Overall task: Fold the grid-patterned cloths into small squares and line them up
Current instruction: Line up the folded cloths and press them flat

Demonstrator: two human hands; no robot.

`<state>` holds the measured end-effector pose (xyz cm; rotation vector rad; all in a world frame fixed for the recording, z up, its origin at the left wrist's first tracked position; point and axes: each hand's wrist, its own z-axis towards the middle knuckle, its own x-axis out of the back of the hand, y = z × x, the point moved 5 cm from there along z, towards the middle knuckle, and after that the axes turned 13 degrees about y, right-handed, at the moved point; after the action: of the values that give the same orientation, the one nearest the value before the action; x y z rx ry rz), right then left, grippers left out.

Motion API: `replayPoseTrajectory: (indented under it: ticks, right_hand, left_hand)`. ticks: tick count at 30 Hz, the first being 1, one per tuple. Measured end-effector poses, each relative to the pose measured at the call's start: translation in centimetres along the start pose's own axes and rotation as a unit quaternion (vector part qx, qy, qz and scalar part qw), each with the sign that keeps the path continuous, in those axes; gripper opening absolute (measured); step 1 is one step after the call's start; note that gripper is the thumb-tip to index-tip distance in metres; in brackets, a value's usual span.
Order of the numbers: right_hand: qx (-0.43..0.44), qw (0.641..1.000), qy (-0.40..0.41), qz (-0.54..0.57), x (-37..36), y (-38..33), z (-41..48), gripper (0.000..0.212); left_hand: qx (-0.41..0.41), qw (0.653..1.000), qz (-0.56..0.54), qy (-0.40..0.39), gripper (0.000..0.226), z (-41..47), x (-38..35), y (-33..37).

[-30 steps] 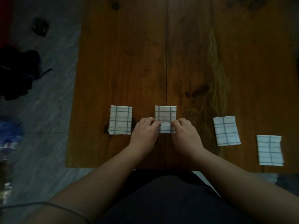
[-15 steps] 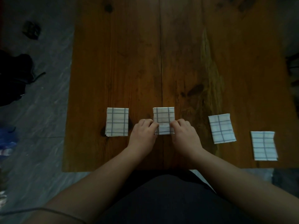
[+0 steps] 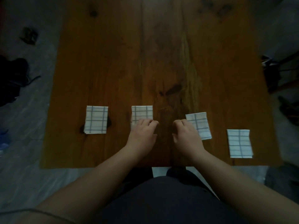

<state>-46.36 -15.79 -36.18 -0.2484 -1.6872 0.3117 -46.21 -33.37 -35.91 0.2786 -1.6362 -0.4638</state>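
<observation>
Four folded grid-patterned cloths lie in a row on the wooden table point(image 3: 145, 62). The first cloth point(image 3: 96, 119) sits at the left. My left hand point(image 3: 142, 135) lies with curled fingers over the near part of the second cloth point(image 3: 142, 113); a grip does not show. My right hand point(image 3: 186, 136) is off that cloth, fingers curled, its knuckles against the left edge of the third cloth point(image 3: 199, 125), which lies askew. The fourth cloth point(image 3: 239, 143) lies further right and nearer to me, out of line.
The table's near edge point(image 3: 113, 166) runs just in front of my lap. Dark clutter point(image 3: 11, 80) lies on the grey floor to the left. A dark frame with cables point(image 3: 279, 73) stands off the right edge.
My right hand has let go of the second cloth and moved right to the third cloth. The left hand stays at the second cloth. The camera view has shifted a little.
</observation>
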Motion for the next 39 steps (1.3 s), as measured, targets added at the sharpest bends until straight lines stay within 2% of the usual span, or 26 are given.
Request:
replayPoseTrajectory:
  ticks: [8, 13, 18, 28, 39]
  right_hand:
    - [0.013, 1.000, -0.011, 0.004, 4.0, 11.1, -1.6, 0.037]
    - [0.032, 0.999, -0.031, 0.002, 4.8, 14.6, -2.2, 0.042]
    - [0.056, 0.997, -0.059, 0.005, 4.6, 15.3, -2.3, 0.044]
    - [0.075, 0.996, -0.052, 0.012, 3.0, 13.9, 0.5, 0.035]
    - [0.089, 0.994, -0.060, -0.006, 2.3, 10.9, 3.2, 0.042]
  left_hand:
    - [0.026, 0.999, 0.014, 0.016, 0.046, 0.4, -6.0, 10.9]
    - [0.059, 0.997, 0.052, 0.018, 0.048, -0.1, -7.8, 14.6]
    - [0.101, 0.992, 0.074, 0.002, 0.055, -0.5, -8.6, 15.0]
    - [0.079, 0.995, 0.064, -0.001, 0.050, 1.6, -8.8, 12.9]
    - [0.074, 0.996, 0.049, -0.009, 0.049, 3.7, -7.6, 9.5]
